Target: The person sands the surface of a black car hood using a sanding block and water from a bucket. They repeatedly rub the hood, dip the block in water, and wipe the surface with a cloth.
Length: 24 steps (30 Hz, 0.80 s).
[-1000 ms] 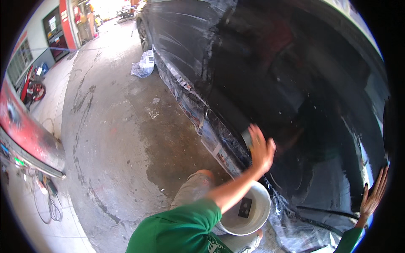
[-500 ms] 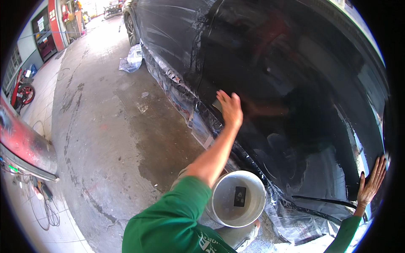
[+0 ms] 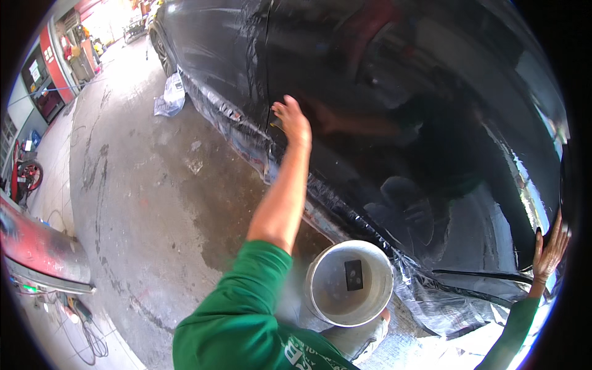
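Head view of a car's black side panel (image 3: 376,160), which fills the right half of my field. My left hand (image 3: 293,120) lies near the vertical seam, fingers extended; a small edge shows at its palm side, but I cannot tell whether the hand grips that piece. My right hand (image 3: 549,254) is open, its fingers spread against the panel at far right. Below, a round bucket (image 3: 324,269) contains a dark rectangular block (image 3: 354,275); crumpled plastic sheeting (image 3: 435,308) lies to its right.
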Motion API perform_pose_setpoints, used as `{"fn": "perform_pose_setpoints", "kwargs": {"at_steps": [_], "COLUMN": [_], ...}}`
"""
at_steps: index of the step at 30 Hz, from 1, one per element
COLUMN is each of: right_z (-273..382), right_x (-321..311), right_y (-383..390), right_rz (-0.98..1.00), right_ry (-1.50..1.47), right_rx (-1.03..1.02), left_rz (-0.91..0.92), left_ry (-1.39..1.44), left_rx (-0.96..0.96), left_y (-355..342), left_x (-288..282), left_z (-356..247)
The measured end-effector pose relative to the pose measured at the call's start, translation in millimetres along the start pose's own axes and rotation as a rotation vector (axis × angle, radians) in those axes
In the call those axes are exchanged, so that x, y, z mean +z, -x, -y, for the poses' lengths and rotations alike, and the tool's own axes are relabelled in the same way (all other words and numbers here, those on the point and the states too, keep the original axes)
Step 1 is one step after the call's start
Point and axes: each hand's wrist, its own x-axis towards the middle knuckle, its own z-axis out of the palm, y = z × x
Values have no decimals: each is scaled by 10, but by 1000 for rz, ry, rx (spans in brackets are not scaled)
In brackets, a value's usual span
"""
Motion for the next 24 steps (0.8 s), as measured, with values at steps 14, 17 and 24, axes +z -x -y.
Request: {"fn": "perform_pose_setpoints", "kwargs": {"at_steps": [14, 17, 24], "right_z": [-107, -141, 68], "right_x": [68, 157, 46], "right_y": [95, 252, 106], "right_rz": [61, 145, 157], "right_ry": [20, 12, -279], "right_rx": [40, 88, 131], "left_rz": [38, -62, 551], "left_ry": [-238, -312, -437], "left_rx": [552, 471, 1349], "left_y": [-717, -84, 1767], "left_x": [-3, 520, 842], "left_z": [-533, -745, -819]}}
